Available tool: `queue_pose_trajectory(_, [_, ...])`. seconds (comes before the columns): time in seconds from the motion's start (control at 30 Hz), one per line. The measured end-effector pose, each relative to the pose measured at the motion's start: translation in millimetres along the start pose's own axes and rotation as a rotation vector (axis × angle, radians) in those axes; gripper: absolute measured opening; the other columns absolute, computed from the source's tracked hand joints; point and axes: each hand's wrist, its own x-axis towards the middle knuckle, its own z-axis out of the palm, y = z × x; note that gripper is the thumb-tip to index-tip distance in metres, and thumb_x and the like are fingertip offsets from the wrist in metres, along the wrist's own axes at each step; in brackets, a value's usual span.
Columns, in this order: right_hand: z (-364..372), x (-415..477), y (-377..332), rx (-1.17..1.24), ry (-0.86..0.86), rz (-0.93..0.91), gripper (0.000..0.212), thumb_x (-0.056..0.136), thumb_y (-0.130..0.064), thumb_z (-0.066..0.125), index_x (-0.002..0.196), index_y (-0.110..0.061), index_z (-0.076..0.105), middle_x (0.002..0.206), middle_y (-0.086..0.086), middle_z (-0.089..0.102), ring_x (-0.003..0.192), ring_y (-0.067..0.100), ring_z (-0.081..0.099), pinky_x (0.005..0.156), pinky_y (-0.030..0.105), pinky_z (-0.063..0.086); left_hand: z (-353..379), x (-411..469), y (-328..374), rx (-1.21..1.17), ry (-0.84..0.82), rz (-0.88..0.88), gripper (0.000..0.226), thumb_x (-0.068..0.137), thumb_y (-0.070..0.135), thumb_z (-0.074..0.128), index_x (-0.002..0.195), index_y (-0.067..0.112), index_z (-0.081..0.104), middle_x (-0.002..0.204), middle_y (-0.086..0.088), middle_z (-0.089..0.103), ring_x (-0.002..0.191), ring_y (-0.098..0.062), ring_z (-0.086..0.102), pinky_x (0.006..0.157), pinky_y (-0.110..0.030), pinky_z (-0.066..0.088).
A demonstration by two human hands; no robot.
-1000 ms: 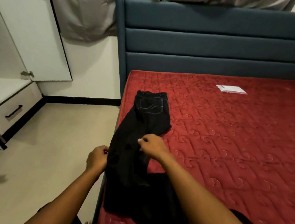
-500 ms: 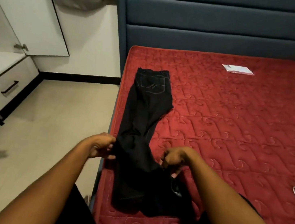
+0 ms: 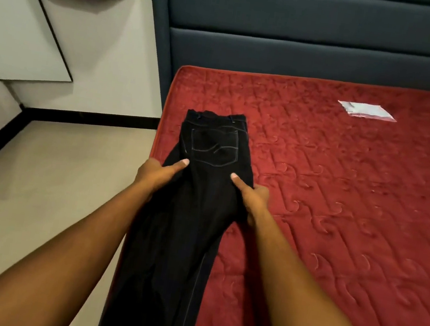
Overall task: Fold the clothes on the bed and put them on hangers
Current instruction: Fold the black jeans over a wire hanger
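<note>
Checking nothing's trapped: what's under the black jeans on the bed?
Only the red quilted mattress shows around the black jeans; whatever lies beneath the fabric is hidden.

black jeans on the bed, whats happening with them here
A person is working on a pair of black jeans on the red mattress, apparently folding them. The jeans lie back pocket up near the mattress's left edge, waistband toward the blue headboard. The left hand and right hand each grip a side just below the pocket, thumbs on top. No hanger is in view. A white packet lies farther across the mattress.
</note>
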Motion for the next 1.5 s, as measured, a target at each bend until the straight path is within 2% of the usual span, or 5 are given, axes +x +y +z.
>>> queue_pose_trajectory(0.23, [7, 138, -47, -0.463, 0.235, -0.161, 0.011, 0.074, -0.012, 0.08, 0.082, -0.014, 0.073, 0.08, 0.003, 0.066, 0.078, 0.018, 0.062, 0.066, 0.032, 0.05, 82, 102, 44, -0.082, -0.158, 0.091, 0.075, 0.049, 0.023, 0.081, 0.121, 0.01, 0.064, 0.112, -0.007, 0.073, 0.099, -0.025, 0.071, 0.088, -0.039, 0.061])
queue_pose_trajectory(0.5, [-43, 219, -72, -0.119, 0.073, -0.085, 0.079, 0.06, -0.062, 0.078, 0.12, -0.014, 0.059, 0.107, 0.007, 0.071, 0.092, 0.021, 0.071, 0.083, 0.041, 0.061, 123, 133, 57, -0.317, -0.075, 0.135, 0.054, 0.092, 0.008, 0.07, 0.14, 0.005, 0.047, 0.131, -0.015, 0.063, 0.115, -0.028, 0.064, 0.098, -0.037, 0.055])
queue_pose_trajectory(1.1, [-124, -158, 3, -0.25, -0.562, 0.105, 0.075, 0.074, -0.061, 0.082, 0.108, 0.006, 0.073, 0.106, 0.016, 0.074, 0.095, 0.027, 0.07, 0.088, 0.038, 0.053, 79, -165, -66, -0.005, 0.153, 0.089, 0.062, 0.076, 0.026, 0.088, 0.124, 0.003, 0.055, 0.119, -0.015, 0.065, 0.108, -0.032, 0.063, 0.089, -0.036, 0.048])
queue_pose_trajectory(1.33, [-120, -204, -73, -0.503, -0.247, -0.303, 0.016, 0.091, -0.009, 0.069, 0.075, -0.011, 0.067, 0.065, -0.004, 0.068, 0.055, 0.003, 0.058, 0.056, 0.025, 0.045, 42, -197, -54, -0.296, 0.151, -0.136, 0.008, 0.079, -0.001, 0.059, 0.081, 0.001, 0.067, 0.073, -0.008, 0.063, 0.073, -0.026, 0.065, 0.061, -0.036, 0.048])
queue_pose_trajectory(1.5, [-142, -182, -156, -1.139, 0.509, -0.697, 0.027, 0.081, -0.023, 0.068, 0.103, -0.01, 0.062, 0.101, 0.022, 0.069, 0.096, 0.042, 0.066, 0.079, 0.044, 0.052, 14, -211, -48, -0.212, 0.213, -0.184, 0.038, 0.078, 0.008, 0.06, 0.11, -0.01, 0.065, 0.1, -0.015, 0.07, 0.091, -0.04, 0.07, 0.067, -0.041, 0.056])
